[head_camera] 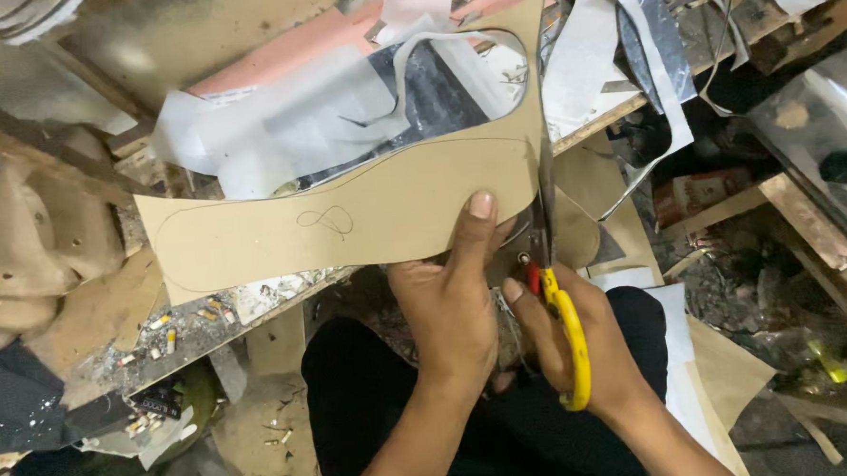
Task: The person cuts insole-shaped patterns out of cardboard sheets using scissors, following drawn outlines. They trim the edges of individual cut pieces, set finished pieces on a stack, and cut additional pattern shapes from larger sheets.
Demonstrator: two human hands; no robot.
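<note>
The left hand (450, 299) is in the middle of the frame, and it pinches the lower edge of a big piece of brown cardboard (346, 218), thumb on top and the other fingers closed under it. The cardboard stretches from the left of the frame to the upper middle; it has a thin pencil line along its shape and a small loop drawn near its centre. The right hand (581, 350), just to the right, is closed around the yellow handles of the scissors (553, 261). Their long blades point up the frame, along the right edge of the cardboard, and the blades look nearly together there.

Behind the cardboard, in the upper middle, lie sheets of white paper (304, 110) and a dark shiny sheet on a workbench (618, 115). At the lower left, many small cigarette ends (166, 335) lie loose on a dusty ledge. I see no box or tray holding anything.
</note>
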